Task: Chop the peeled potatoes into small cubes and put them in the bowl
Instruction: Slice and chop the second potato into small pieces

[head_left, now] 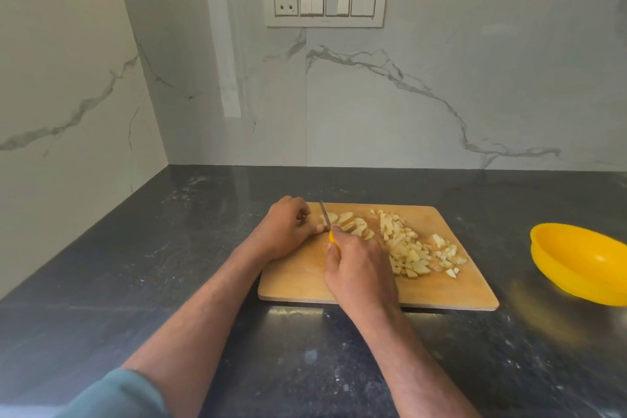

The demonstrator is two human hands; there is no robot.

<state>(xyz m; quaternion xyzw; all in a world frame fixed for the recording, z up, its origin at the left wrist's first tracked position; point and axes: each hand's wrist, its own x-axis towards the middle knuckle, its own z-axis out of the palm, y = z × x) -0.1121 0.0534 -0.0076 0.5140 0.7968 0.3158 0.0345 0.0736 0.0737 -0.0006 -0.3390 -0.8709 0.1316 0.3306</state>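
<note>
Both forearms are bare from elbow to wrist. On the left arm a muted blue-grey sleeve (115, 395) of soft cloth ends just above the elbow with a plain hem. The left hand (285, 231) and the right hand (359, 268) are bare: no gloves, rings, watch or bands.

My right hand (361, 268) covers nearly all of the knife (326, 218) handle, so only a yellow bit and the blade show, and it hides part of the slices (353, 226) and the board (451, 285) beneath it. My left fingers (307, 214) curl over the end of the potato, so I cannot tell how much is uncut there. The bowl (576, 261) is cut off by the right edge, and my sleeve (118, 395) by the bottom edge.
</note>
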